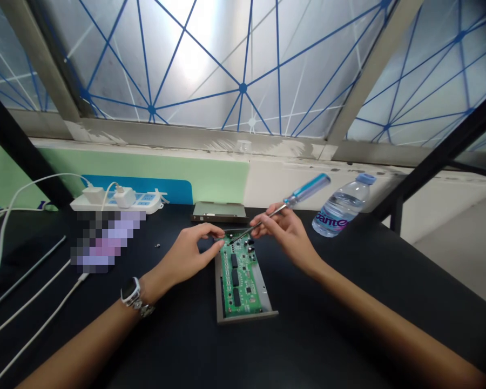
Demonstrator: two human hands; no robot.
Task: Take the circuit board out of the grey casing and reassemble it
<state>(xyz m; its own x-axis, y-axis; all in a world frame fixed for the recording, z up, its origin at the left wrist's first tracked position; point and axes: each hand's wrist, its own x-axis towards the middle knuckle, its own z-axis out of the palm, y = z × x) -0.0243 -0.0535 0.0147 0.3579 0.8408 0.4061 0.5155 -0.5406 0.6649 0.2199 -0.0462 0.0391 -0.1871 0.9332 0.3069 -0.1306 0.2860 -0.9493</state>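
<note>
A green circuit board (243, 281) lies in an open grey metal case (247, 316) on the black table. My right hand (285, 232) grips a screwdriver with a clear blue handle (308, 189) by its metal shaft; the tip rests at the board's far left corner. My left hand (190, 251), with a watch on its wrist, pinches the case's far left edge beside that tip. Whether anything small sits between its fingers I cannot tell.
The grey case lid (219, 212) lies behind the board. A water bottle (342, 205) lies at the right. A white power strip (115, 201) with chargers and white cables (28, 302) fill the left. A small screw (157, 246) lies loose. The table's edge drops off at right.
</note>
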